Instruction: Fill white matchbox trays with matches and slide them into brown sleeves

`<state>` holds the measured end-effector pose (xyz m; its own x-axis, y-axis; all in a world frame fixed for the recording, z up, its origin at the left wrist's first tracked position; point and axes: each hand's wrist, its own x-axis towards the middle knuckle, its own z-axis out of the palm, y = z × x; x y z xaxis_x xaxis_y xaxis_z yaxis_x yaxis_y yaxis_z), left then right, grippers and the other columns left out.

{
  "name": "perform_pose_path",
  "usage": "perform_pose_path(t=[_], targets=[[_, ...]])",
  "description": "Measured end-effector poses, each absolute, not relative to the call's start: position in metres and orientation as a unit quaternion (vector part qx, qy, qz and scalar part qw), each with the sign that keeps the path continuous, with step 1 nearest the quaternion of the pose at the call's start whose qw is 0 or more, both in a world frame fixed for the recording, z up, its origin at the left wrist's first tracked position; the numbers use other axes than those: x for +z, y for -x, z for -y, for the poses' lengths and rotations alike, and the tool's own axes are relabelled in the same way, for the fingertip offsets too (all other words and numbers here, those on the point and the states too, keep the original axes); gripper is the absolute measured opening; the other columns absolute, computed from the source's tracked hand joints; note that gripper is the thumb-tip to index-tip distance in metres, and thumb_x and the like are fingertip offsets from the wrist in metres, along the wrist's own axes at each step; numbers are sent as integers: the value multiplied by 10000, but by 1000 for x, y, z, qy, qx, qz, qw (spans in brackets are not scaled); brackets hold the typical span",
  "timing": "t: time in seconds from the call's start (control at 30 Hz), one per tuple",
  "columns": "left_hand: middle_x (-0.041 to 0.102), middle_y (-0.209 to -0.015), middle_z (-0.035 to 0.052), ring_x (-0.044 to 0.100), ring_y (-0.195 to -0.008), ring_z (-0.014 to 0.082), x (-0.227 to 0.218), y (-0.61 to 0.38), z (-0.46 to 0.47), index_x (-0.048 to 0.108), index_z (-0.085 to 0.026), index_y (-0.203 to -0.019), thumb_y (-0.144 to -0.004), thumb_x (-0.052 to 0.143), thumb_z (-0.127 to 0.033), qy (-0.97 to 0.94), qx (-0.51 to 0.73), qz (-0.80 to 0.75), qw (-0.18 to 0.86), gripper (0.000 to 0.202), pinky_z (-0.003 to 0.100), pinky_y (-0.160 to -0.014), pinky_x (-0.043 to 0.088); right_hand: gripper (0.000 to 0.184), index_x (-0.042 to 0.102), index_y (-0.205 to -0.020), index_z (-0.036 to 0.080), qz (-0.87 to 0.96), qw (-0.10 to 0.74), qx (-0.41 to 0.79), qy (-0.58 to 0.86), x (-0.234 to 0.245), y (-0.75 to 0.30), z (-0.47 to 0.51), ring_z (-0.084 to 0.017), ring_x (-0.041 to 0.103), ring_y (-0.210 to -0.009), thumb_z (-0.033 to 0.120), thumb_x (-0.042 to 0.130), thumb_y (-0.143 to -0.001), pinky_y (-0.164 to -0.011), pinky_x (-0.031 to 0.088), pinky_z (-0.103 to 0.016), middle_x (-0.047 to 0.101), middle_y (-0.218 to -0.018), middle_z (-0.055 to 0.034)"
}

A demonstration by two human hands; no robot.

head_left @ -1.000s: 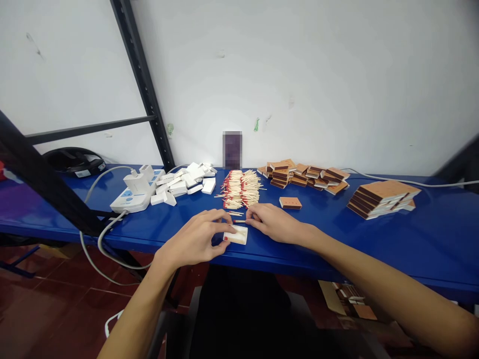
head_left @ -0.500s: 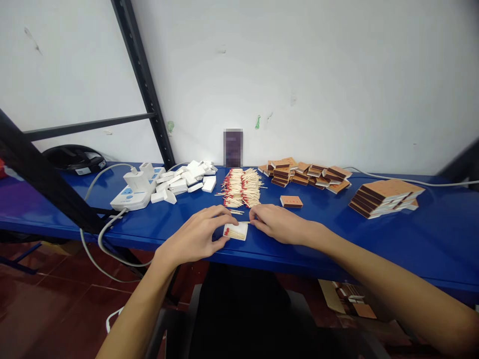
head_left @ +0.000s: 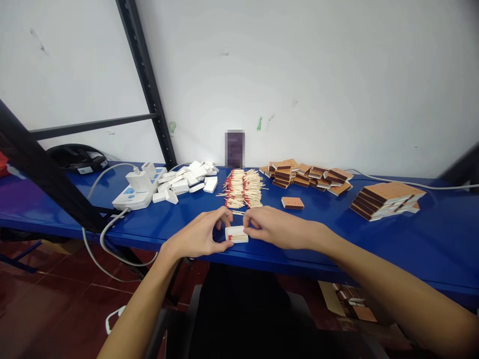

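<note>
A small white matchbox tray (head_left: pixel 236 234) with red-tipped matches in it is held between both hands just above the blue table (head_left: pixel 411 234), near its front edge. My left hand (head_left: pixel 200 234) pinches the tray's left end with thumb and fingers. On the tray's right end, my right hand (head_left: pixel 275 228) closes its fingers. Behind the hands lies a heap of loose red-tipped matches (head_left: pixel 244 187). A single orange matchbox sleeve (head_left: pixel 292 202) lies to the right of that heap.
White inner trays (head_left: pixel 187 182) are heaped at the back left beside a white power strip (head_left: pixel 135 192) with a grey cable. Orange sleeves (head_left: pixel 305 175) lie along the wall, and a stack of them (head_left: pixel 387 198) stands at the right. A black frame post (head_left: pixel 147 82) slants behind.
The tray lay flat on the table under my left fingers; now both hands have closed on its ends and lifted it slightly. My right hand moved left onto it.
</note>
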<state>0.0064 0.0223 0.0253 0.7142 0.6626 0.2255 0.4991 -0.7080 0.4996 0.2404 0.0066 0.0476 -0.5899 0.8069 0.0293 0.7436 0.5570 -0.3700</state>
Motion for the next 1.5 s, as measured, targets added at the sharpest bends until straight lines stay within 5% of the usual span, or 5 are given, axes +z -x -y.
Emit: perform_pose_path(t=[0.37,0.63,1.0,1.17,1.5], targets=[[542,-780,-26,521,-692,132,27,6,-27,627,-204,-951,-742,730,-343,-900,181,-331,217,271,256,-648,416,122,623,-949,173,874,113,101,462,19,-236,-58,-153,526,-667,265,544,-940,-639,339,-254,600,-713,-20],[530,-779,-31,509,-698,133,27,6,-27,595,-202,-961,-755,720,-343,-898,181,-334,222,279,262,-655,405,130,641,-865,150,876,98,113,459,27,-228,-59,-152,529,-679,181,519,-897,-622,340,-251,643,-754,-53],[608,-898,-12,519,-725,132,24,5,-29,561,-203,-1000,-762,719,-317,-892,208,-331,228,307,262,-658,416,119,631,-779,194,881,67,208,419,51,-222,-15,-121,415,-543,229,539,-844,-531,307,-253,522,-587,28],[633,-897,0,532,-716,135,24,4,-29,660,-211,-1088,-802,685,-285,-906,194,-312,211,297,265,-690,434,149,624,-936,198,882,117,192,414,44,-227,-25,-130,476,-620,332,579,-888,-559,311,-241,573,-707,10],[559,-1002,17,572,-864,172,27,-1,-23,600,-323,-1324,-857,590,-239,-927,133,-301,178,475,286,-797,466,76,589,-835,176,871,148,101,458,24,-238,-58,-139,514,-659,166,535,-888,-607,311,-249,627,-745,-21]])
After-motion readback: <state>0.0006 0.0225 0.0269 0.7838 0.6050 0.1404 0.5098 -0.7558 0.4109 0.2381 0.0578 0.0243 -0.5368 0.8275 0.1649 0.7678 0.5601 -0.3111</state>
